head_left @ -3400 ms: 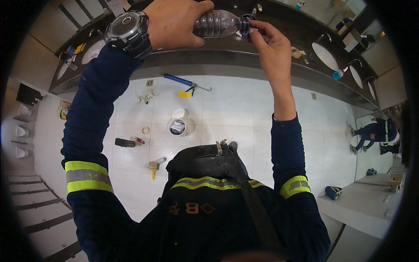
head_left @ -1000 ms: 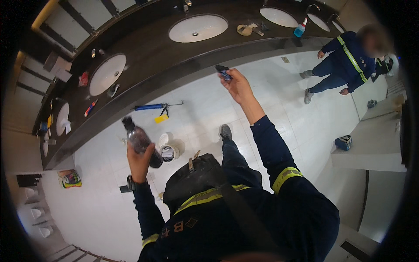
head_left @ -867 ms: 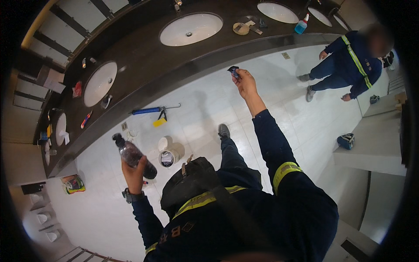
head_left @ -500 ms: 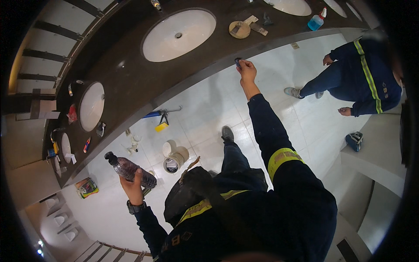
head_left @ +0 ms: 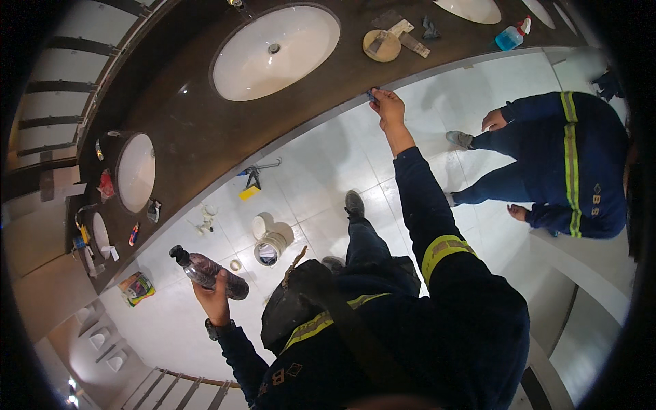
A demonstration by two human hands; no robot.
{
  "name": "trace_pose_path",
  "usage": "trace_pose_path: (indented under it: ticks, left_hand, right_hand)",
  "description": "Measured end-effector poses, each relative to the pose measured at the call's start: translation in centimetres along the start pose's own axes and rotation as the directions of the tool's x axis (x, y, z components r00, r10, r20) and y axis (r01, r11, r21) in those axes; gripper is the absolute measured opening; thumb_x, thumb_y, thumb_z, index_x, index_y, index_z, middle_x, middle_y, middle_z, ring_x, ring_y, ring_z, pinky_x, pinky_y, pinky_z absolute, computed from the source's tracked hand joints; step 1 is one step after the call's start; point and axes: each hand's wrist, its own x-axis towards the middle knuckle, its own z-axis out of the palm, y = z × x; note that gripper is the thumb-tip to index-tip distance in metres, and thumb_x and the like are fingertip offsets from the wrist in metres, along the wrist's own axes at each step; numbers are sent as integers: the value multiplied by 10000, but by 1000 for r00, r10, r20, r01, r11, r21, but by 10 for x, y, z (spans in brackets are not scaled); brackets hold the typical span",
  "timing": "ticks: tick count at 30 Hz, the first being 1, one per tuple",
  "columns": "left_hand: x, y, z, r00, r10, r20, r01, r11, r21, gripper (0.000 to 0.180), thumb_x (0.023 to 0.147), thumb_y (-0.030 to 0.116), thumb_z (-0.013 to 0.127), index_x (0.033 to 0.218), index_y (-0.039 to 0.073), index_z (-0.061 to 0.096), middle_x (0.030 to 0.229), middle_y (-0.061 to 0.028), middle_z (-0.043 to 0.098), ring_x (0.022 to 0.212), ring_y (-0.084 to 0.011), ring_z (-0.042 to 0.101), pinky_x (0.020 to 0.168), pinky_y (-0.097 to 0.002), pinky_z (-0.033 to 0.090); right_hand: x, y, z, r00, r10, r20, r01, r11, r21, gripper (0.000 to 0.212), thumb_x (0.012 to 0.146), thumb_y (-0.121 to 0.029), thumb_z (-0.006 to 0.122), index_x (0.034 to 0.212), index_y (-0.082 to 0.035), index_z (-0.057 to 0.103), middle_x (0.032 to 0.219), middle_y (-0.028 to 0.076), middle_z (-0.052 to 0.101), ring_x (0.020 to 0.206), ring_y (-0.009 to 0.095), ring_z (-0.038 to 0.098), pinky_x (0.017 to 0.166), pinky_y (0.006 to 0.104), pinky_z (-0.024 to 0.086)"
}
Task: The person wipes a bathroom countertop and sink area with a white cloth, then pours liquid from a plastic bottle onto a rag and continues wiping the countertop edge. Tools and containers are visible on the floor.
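A clear plastic bottle (head_left: 202,267) with a black top tilts above the pale tiled floor (head_left: 328,191), its cap end toward the counter (head_left: 273,130); the left hand (head_left: 213,301) grasps it around its lower half, thumb across the near side; the right hand (head_left: 390,111), at the end of an outstretched arm, pinches a small dark blue piece (head_left: 371,95) between its fingertips, seen against the counter's front edge, though whether it touches there I cannot tell; beyond, on the dark counter, a white basin (head_left: 301,34) is set in, and to its right lie a round tan piece (head_left: 389,48) and a flat scraper-like tool (head_left: 415,46), with a spray bottle of blue liquid (head_left: 508,39) farther right; on the floor, near the held bottle, stand a white bucket (head_left: 281,241) and a tape roll (head_left: 235,264); a caulking gun (head_left: 253,176) lies close to the counter; at right a co-worker (head_left: 594,157) in dark clothes stands, arms lowered.
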Motion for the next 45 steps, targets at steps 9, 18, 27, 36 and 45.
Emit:
trace_pose_path:
  ticks: [9, 18, 27, 36, 45]
  left_hand:
    - [-4, -9, -1, 1000, -5, 14, 5, 1000, 0, 548, 845, 63, 776, 1316, 24, 498, 1100, -51, 607, 984, -156, 595, 917, -315, 479]
    - [-9, -3, 3, 999, 41, 2, -41, 999, 11, 565, 850, 55, 762, 1334, 17, 473, 1069, -57, 608, 957, -155, 600, 899, -314, 488]
    - [-14, 14, 2, 999, 33, -32, -31, 999, 38, 561, 845, 59, 769, 1326, 11, 485, 1069, -64, 615, 957, -162, 609, 899, -322, 494]
    - [-9, -15, 1, 999, 35, -2, -35, 999, 0, 582, 838, 69, 780, 1337, 5, 487, 1086, -67, 615, 987, -171, 607, 925, -331, 483]
    - [-10, -48, -29, 999, 32, -18, -32, 999, -10, 556, 842, 49, 772, 1323, 16, 495, 1080, -60, 614, 973, -161, 604, 905, -322, 486]
  right_hand:
    - [-4, 21, 12, 984, -56, -167, 91, 974, 208, 223, 852, 24, 735, 999, -12, 571, 956, 114, 642, 806, 202, 647, 654, 309, 596]
    - [1, 32, 22, 953, -60, -297, 119, 976, 184, 160, 902, -11, 691, 1023, -21, 588, 953, 92, 663, 815, 200, 670, 681, 332, 617]
    - [-1, 23, 17, 971, -106, -213, 116, 993, 37, 159, 882, -103, 753, 940, -43, 618, 876, 51, 661, 746, 154, 644, 614, 309, 584]
    - [7, 19, 9, 977, -181, -116, 171, 981, -89, 166, 856, -92, 777, 855, 1, 639, 819, 79, 673, 687, 162, 641, 574, 297, 581]
    - [-14, 48, 37, 961, -227, -158, 191, 958, -215, 139, 868, -88, 768, 841, -22, 648, 825, 69, 677, 689, 150, 638, 589, 290, 586]
